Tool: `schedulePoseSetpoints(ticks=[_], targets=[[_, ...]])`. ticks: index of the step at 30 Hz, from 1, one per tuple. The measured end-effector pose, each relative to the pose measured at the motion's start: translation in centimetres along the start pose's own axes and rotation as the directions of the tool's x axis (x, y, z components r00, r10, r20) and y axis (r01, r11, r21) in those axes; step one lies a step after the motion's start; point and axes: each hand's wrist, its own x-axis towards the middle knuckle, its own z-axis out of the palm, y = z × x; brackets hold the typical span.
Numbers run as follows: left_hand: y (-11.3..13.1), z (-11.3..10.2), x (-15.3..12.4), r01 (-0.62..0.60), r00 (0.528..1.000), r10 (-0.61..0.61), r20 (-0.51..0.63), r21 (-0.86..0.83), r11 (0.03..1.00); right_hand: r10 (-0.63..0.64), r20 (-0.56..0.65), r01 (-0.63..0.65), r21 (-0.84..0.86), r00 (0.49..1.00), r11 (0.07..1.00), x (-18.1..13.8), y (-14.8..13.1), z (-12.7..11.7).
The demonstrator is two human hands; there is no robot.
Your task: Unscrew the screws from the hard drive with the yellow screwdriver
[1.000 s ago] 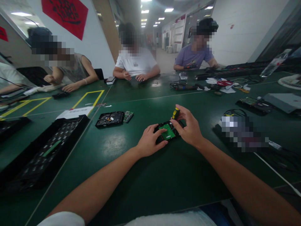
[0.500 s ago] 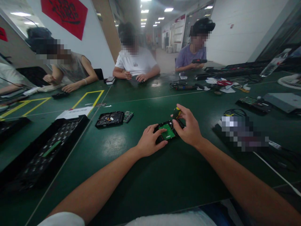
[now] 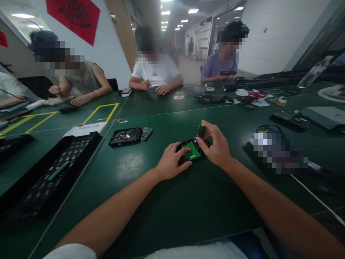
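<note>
A black hard drive with a green circuit board (image 3: 192, 150) lies on the table in front of me, board side up. My left hand (image 3: 172, 162) grips its left end, with the index finger resting on the board and the thumb along the near edge. In my right hand (image 3: 215, 145) is a screwdriver with a green and yellow handle (image 3: 201, 130), held upright over the drive's right part. The fingers are closed round the handle; where the tip meets the drive is too small to make out.
Left of the drive lie another black hard drive (image 3: 125, 137) and a small loose circuit board (image 3: 147, 133). A long black tray (image 3: 81, 151) holds many small parts. Cables and a silver box (image 3: 323, 117) are on the right. Several people sit across the table (image 3: 161, 201).
My right hand and the screwdriver handle have shifted slightly, the handle now standing a little more upright. My left hand and the hard drive stay in place.
</note>
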Motion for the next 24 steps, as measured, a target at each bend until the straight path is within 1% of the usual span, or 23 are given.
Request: schedulePoseSetpoints(ticks=[4,8,12,15,18,21,24], targets=[[-0.04,0.15,0.03,-0.006,1.0,0.006,-0.008,-0.001,1.0,-0.025,0.0,0.025,-0.026,1.0,0.999,0.02,0.01,-0.09],[-0.04,0.17,0.03,-0.004,1.0,0.004,-0.012,0.003,1.0,0.031,0.044,-0.032,0.038,0.999,0.999,-0.18,0.2,0.1],[-0.05,0.12,0.02,-0.001,1.0,0.001,-0.003,-0.005,1.0,0.073,-0.003,-0.073,0.027,0.997,0.997,-0.29,0.32,0.31],[-0.04,0.11,0.02,-0.002,1.0,0.002,-0.007,-0.01,1.0,0.043,-0.039,-0.043,-0.007,0.998,0.999,-0.19,0.23,0.22],[-0.01,0.09,0.03,-0.003,1.0,0.003,-0.008,-0.006,1.0,0.024,-0.024,-0.024,-0.002,0.999,1.0,-0.08,0.12,0.11],[0.04,0.06,0.05,-0.002,1.0,0.002,-0.003,0.001,1.0,0.05,0.007,-0.05,0.041,0.999,0.998,-0.11,0.14,0.16],[0.07,0.05,0.05,0.001,1.0,-0.001,-0.001,0.004,1.0,0.063,-0.016,-0.063,0.024,0.998,0.998,-0.18,0.22,0.24]])
